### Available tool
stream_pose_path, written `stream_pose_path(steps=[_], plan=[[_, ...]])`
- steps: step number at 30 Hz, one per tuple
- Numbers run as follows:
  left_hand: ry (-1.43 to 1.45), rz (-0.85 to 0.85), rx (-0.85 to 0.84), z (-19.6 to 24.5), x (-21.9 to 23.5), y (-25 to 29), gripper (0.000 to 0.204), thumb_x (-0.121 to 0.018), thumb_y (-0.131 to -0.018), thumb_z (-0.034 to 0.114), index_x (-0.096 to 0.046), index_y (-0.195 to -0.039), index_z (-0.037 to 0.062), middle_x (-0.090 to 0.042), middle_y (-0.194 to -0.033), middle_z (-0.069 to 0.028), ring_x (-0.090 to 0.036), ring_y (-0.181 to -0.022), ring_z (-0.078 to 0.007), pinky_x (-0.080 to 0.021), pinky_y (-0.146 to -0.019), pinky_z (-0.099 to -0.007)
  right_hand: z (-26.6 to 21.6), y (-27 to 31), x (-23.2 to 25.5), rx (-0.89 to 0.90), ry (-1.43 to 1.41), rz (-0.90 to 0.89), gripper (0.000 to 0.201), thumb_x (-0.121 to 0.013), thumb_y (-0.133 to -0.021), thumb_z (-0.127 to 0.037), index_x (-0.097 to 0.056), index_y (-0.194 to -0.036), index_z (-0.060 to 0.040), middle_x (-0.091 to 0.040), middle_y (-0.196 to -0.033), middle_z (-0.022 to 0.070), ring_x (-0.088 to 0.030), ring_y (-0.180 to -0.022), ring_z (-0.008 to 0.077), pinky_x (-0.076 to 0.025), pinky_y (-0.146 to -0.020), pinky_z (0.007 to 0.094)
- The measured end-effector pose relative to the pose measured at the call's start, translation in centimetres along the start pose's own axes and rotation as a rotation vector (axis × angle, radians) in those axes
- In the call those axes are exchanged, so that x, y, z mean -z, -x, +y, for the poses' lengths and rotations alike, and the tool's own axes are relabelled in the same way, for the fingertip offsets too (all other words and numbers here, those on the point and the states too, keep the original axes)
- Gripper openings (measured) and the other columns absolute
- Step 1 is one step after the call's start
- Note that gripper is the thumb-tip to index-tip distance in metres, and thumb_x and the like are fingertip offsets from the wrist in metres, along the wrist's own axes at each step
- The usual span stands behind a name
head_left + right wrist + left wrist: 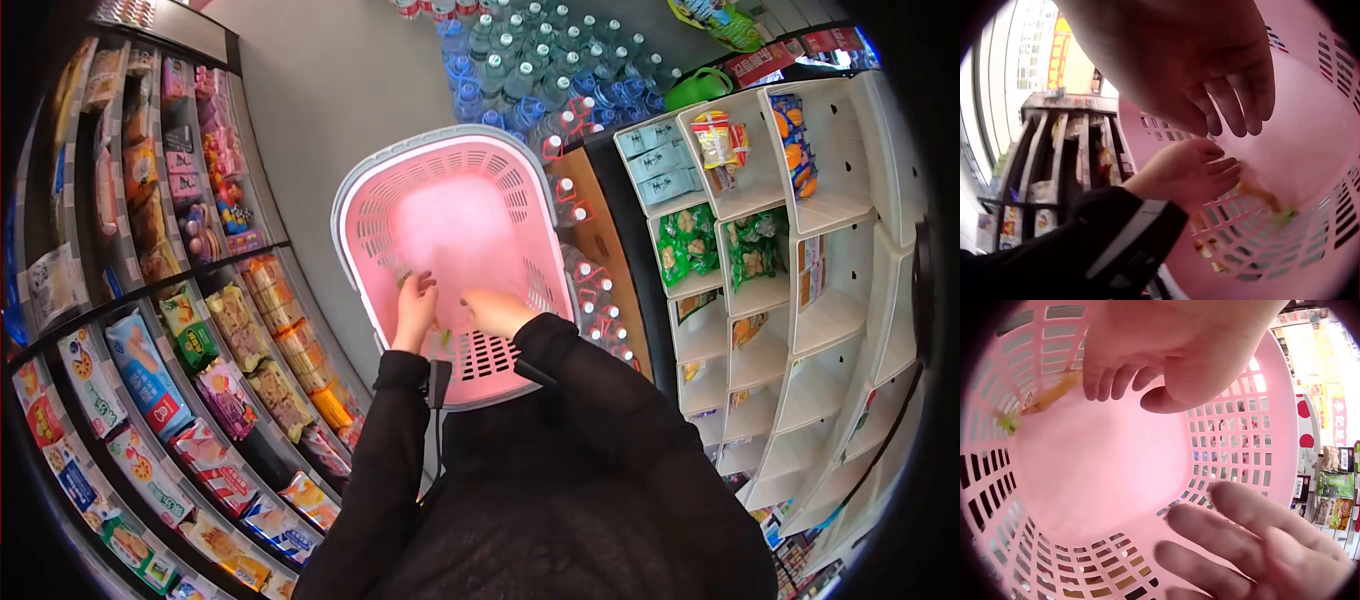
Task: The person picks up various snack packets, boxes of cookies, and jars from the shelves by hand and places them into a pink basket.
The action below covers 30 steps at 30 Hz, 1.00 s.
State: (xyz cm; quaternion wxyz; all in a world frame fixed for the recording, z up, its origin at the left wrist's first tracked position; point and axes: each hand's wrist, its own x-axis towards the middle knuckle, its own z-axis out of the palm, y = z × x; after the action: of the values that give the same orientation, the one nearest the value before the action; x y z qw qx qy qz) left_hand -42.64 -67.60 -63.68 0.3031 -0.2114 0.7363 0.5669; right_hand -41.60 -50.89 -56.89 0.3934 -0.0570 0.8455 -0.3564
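A pink shopping basket (540, 215) with slotted walls and a grey rim stands in front of the person. Both hands reach into it. The left hand (415, 308) hangs with its fingers relaxed and grips nothing. A long, thin orange-brown thing with a green end (1260, 194) lies along the slotted wall beside the left fingertips; it is blurred, and its kind cannot be made out. On the right side of the basket, the right hand (498, 312) has loosely bent fingers around nothing. In the left wrist view, the right fingers (1210, 531) spread near the wall.
Shelves of packaged snacks (150, 375) rise close on the left. Bottled drinks (530, 75) stand in rows beyond the basket and down its right side. Farther right, a white rack (745, 280) holds bags in some compartments. Grey floor (310, 90) shows between.
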Motion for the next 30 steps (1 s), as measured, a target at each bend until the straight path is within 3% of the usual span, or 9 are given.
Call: stream_pose_path(steps=[4,9,12,16,18,23,24,25,30], plan=[[0.066,-0.007,-0.201,2.7,2.6,2.8,0.032,-0.043,-0.080,0.001,-0.045,-0.112,-0.0027,-0.056,-0.096,-0.0105,-0.055,-0.084,-0.0146,-0.043,-0.071,-0.0236,2.3,0.6,-0.2,0.069,-0.198,0.119,0.025,-0.048,-0.075,-0.009,-0.054,-0.097,0.0020,-0.058,-0.092,0.0184,-0.056,-0.088,0.0302,-0.044,-0.077,0.0362],[0.175,0.033,-0.217,5.9,5.4,6.0,0.028,-0.041,-0.081,-0.003,-0.045,-0.108,-0.0040,-0.055,-0.096,-0.0117,-0.055,-0.085,-0.0156,-0.044,-0.077,-0.0265,2.9,2.8,0.4,-0.004,-0.180,0.116,0.024,-0.050,-0.075,-0.009,-0.054,-0.096,0.0021,-0.059,-0.090,0.0166,-0.058,-0.085,0.0268,-0.045,-0.076,0.0337],[0.190,0.043,-0.224,6.0,5.5,6.7,0.029,-0.040,-0.081,-0.004,-0.044,-0.110,-0.0032,-0.055,-0.099,-0.0114,-0.054,-0.088,-0.0158,-0.044,-0.079,-0.0268,4.0,1.9,-1.8,-0.013,-0.295,0.132,0.024,-0.050,-0.071,-0.013,-0.056,-0.091,0.0002,-0.059,-0.083,0.0159,-0.057,-0.080,0.0295,-0.044,-0.071,0.0371],[0.191,0.046,-0.223,4.2,4.1,7.3,0.033,-0.042,-0.083,0.000,-0.039,-0.116,-0.0022,-0.052,-0.104,-0.0112,-0.052,-0.091,-0.0160,-0.043,-0.080,-0.0276,3.0,-3.0,-6.9,-0.008,-0.101,0.025,0.035,-0.059,-0.066,-0.019,-0.055,-0.094,0.0016,-0.059,-0.082,0.0183,-0.059,-0.076,0.0314,-0.046,-0.068,0.0376],[0.270,0.076,-0.229,3.0,3.3,8.0,0.032,-0.041,-0.081,-0.005,-0.039,-0.114,-0.0036,-0.053,-0.105,-0.0129,-0.052,-0.095,-0.0178,-0.042,-0.083,-0.0289,1.3,-5.7,-8.6,-0.051,0.054,-0.233,0.033,-0.058,-0.068,-0.020,-0.056,-0.093,0.0007,-0.060,-0.085,0.0193,-0.060,-0.079,0.0308,-0.047,-0.069,0.0373],[0.145,0.106,-0.226,1.3,2.2,9.5,0.034,-0.042,-0.083,-0.002,-0.038,-0.116,-0.0031,-0.050,-0.106,-0.0117,-0.051,-0.095,-0.0173,-0.042,-0.083,-0.0288,1.3,-9.8,-15.9,-0.319,0.009,-0.029,0.024,-0.054,-0.072,-0.017,-0.060,-0.090,-0.0018,-0.061,-0.089,0.0181,-0.060,-0.083,0.0292,-0.048,-0.071,0.0367],[0.144,0.099,-0.205,1.3,2.0,9.7,0.034,-0.042,-0.083,-0.002,-0.039,-0.116,-0.0030,-0.050,-0.106,-0.0117,-0.051,-0.095,-0.0172,-0.042,-0.083,-0.0288,1.1,-9.9,-16.0,-0.388,0.001,-0.018,0.023,-0.053,-0.073,-0.017,-0.061,-0.089,-0.0028,-0.061,-0.090,0.0170,-0.060,-0.083,0.0290,-0.048,-0.072,0.0370],[0.144,0.093,-0.189,1.5,1.9,9.8,0.033,-0.043,-0.082,-0.001,-0.039,-0.116,-0.0029,-0.050,-0.106,-0.0117,-0.051,-0.095,-0.0172,-0.042,-0.083,-0.0288,1.7,-9.8,-15.4,-0.261,0.040,-0.094,0.023,-0.054,-0.073,-0.018,-0.062,-0.090,-0.0055,-0.062,-0.090,0.0139,-0.060,-0.081,0.0296,-0.048,-0.071,0.0373],[0.245,0.068,-0.162,1.4,1.6,10.2,0.033,-0.043,-0.083,0.001,-0.039,-0.115,-0.0032,-0.049,-0.108,-0.0128,-0.051,-0.096,-0.0186,-0.042,-0.083,-0.0294,2.3,-7.4,-9.9,-0.265,0.007,-0.060,0.020,-0.057,-0.071,-0.020,-0.065,-0.085,-0.0073,-0.062,-0.084,0.0129,-0.060,-0.078,0.0289,-0.047,-0.069,0.0375]])
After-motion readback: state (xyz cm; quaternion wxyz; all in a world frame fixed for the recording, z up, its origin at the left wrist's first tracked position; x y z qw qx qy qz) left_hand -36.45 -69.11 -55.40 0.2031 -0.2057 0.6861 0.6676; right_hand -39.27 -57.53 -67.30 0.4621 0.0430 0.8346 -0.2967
